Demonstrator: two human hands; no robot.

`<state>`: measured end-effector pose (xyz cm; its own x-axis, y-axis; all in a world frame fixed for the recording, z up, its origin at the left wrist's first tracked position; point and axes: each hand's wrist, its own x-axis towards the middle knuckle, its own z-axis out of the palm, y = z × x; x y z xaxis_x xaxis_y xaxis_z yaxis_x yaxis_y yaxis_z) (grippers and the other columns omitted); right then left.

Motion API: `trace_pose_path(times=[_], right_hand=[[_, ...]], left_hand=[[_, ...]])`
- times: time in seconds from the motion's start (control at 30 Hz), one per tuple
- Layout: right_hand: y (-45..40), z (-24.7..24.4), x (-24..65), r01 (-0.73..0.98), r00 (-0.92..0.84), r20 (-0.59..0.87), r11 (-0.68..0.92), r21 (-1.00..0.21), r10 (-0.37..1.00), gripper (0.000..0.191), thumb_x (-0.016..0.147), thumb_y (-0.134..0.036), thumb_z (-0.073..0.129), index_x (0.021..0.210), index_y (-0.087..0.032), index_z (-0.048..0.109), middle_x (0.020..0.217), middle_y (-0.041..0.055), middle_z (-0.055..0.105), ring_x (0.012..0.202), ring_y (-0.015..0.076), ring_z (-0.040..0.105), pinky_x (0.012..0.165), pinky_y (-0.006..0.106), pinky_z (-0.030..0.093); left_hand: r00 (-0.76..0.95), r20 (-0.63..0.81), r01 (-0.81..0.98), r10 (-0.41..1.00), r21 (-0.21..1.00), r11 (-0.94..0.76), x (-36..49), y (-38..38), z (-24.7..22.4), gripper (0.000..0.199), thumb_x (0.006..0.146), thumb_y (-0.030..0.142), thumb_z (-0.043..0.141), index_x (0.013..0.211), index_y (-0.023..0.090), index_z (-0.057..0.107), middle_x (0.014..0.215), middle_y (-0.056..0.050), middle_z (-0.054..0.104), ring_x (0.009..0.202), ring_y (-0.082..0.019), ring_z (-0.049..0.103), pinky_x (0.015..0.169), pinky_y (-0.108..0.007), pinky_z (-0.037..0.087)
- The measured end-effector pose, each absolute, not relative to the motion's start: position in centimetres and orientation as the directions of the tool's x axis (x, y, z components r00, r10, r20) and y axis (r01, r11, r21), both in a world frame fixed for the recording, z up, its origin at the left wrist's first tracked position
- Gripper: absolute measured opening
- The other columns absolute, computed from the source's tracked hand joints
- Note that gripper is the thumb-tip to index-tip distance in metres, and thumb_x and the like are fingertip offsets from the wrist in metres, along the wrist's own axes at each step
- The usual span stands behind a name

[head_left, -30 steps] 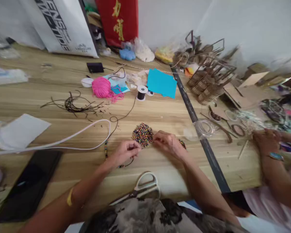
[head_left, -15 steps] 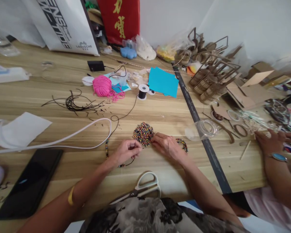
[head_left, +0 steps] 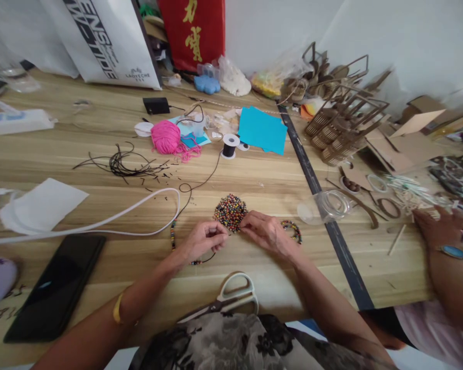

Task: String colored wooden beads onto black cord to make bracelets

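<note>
A heap of small multicoloured beads (head_left: 230, 212) lies on the table between my hands. My left hand (head_left: 207, 240) is closed in a pinch on a thin black cord (head_left: 208, 258), whose tip pokes out past the fingertips. Beads (head_left: 173, 236) are threaded on this cord to the left of the hand, and it runs back to a white spool of black cord (head_left: 230, 147). My right hand (head_left: 265, 231) has its fingertips pressed together at the heap's right edge; what they pinch is hidden. Beside its wrist lies a beaded loop (head_left: 293, 231).
Scissors (head_left: 237, 293) lie at the table's front edge. A black phone (head_left: 56, 288) and a white cable (head_left: 139, 200) are on the left. Behind are cut black cords (head_left: 119, 164), pink yarn (head_left: 165, 137) and blue sheets (head_left: 262, 128). A co-worker's hand (head_left: 434, 226) is at far right.
The whole view has shifted slightly, so things sit a little further right. Both hands keep nearly the same pose beside the bead heap.
</note>
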<state>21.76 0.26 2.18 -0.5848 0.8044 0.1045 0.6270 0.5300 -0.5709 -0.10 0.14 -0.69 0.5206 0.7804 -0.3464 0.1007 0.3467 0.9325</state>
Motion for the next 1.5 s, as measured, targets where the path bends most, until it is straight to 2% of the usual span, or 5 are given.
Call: trace_pose_path(times=[0.13,0.3,0.47,0.77,1.5], right_hand=[[-0.1,1.1,21.3,0.427,-0.486,0.079,0.315,-0.847,0.87,0.01,0.085,-0.023,0.056,0.083,-0.015,0.062,0.078,0.0045,0.062,0.07,0.0129,0.056,0.063,0.023,0.043],[-0.9,0.0,20.2,0.146,-0.387,-0.007,0.054,-0.988,0.922,0.016,0.078,-0.029,0.065,0.079,-0.014,0.061,0.071,0.0024,0.061,0.063,0.0111,0.054,0.059,0.022,0.043],[-1.4,-1.0,19.3,-0.001,-0.399,-0.04,-0.044,-0.999,0.916,0.019,0.075,-0.031,0.069,0.078,-0.014,0.061,0.068,0.0007,0.06,0.06,0.0091,0.053,0.056,0.02,0.042],[-1.7,-1.4,18.6,-0.078,-0.449,-0.106,-0.158,-0.984,0.887,0.021,0.075,-0.032,0.071,0.081,-0.015,0.061,0.068,0.0004,0.06,0.06,0.0086,0.054,0.054,0.02,0.044],[-1.6,-1.7,19.0,-0.125,-0.471,-0.08,-0.156,-0.98,0.878,0.021,0.073,-0.031,0.073,0.081,-0.015,0.061,0.067,-0.0004,0.059,0.057,0.0079,0.052,0.053,0.019,0.044]], left_hand=[[0.512,-0.334,0.072,0.792,0.935,0.347,-0.3,0.2,-0.5,0.026,0.072,0.036,0.065,0.074,0.011,0.057,0.061,0.0,0.059,0.051,-0.007,0.053,0.051,-0.019,0.044],[0.518,-0.33,0.055,0.789,0.934,0.354,-0.5,0.2,-0.5,0.027,0.071,0.037,0.067,0.074,0.011,0.058,0.061,0.0,0.059,0.052,-0.007,0.052,0.053,-0.02,0.044],[0.549,-0.329,0.05,0.769,0.931,0.362,-0.6,0.3,-0.4,0.029,0.069,0.038,0.067,0.074,0.011,0.059,0.06,0.001,0.058,0.052,-0.008,0.052,0.053,-0.02,0.044],[0.572,-0.337,0.07,0.748,0.928,0.365,-0.7,0.3,0.5,0.026,0.07,0.036,0.067,0.072,0.012,0.059,0.057,0.002,0.056,0.052,-0.008,0.05,0.051,-0.019,0.042],[0.597,-0.318,0.135,0.737,0.945,0.298,-0.7,0.2,-0.2,0.024,0.072,0.035,0.066,0.073,0.012,0.059,0.057,0.002,0.055,0.051,-0.008,0.05,0.052,-0.02,0.042]])
